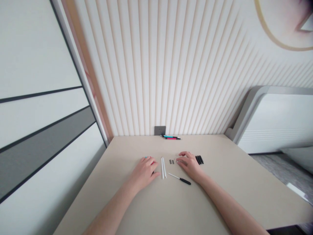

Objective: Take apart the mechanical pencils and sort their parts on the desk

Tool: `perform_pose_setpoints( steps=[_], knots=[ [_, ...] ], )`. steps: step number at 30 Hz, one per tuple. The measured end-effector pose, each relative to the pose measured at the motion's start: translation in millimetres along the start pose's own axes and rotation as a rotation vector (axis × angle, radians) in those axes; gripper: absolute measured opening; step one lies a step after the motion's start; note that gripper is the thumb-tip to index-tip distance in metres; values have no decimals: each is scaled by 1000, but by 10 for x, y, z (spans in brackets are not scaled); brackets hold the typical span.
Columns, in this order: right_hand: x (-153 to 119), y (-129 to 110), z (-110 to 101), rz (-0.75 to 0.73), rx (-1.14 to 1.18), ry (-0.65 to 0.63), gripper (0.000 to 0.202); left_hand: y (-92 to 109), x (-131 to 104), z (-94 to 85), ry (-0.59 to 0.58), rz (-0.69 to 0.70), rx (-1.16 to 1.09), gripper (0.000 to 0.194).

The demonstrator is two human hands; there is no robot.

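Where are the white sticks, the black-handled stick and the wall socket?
White sticks [162,168]: head view, midway along the left one.
Black-handled stick [182,179]: head view, black part near the white shaft.
Wall socket [160,130]: head view, middle of its faceplate.

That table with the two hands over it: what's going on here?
A person has both bare hands over small parts on a table. The left hand covers something blue and red, mostly hidden, beside white sticks. The right hand is between grey bits and black grips; its grasp is unclear. Pens lie at the back.
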State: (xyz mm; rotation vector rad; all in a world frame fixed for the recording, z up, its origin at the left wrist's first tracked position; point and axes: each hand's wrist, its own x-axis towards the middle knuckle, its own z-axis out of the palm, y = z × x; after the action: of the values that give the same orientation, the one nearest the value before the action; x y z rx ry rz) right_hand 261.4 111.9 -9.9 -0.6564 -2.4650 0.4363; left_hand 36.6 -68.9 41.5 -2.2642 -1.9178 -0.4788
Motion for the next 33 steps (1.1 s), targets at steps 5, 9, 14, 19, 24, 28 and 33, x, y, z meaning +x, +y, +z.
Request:
perform_pose_setpoints(
  steps=[5,9,14,19,24,28,33],
  knots=[
    [-9,-4,-4,-12,-4,2,17,37,15,22,-6,13,2,19],
    [-2,-18,-13,-10,-3,1,18,46,17,43,-18,17,-1,21],
    [-15,-102,-104,-8,21,34,20,60,22,28,-24,22,-8,23],
    [-100,-316,-274,-102,94,-141,19,95,24,10,-23,33,8,21],
    [-138,-476,-339,-155,42,-344,17,145,24,6,-28,34,0,17],
    [-136,-537,-353,-157,74,-403,14,176,31,-22,-62,24,-16,16],
    [-135,-595,-393,-152,99,-423,15,205,20,-23,-75,75,-71,34]
  ],
)
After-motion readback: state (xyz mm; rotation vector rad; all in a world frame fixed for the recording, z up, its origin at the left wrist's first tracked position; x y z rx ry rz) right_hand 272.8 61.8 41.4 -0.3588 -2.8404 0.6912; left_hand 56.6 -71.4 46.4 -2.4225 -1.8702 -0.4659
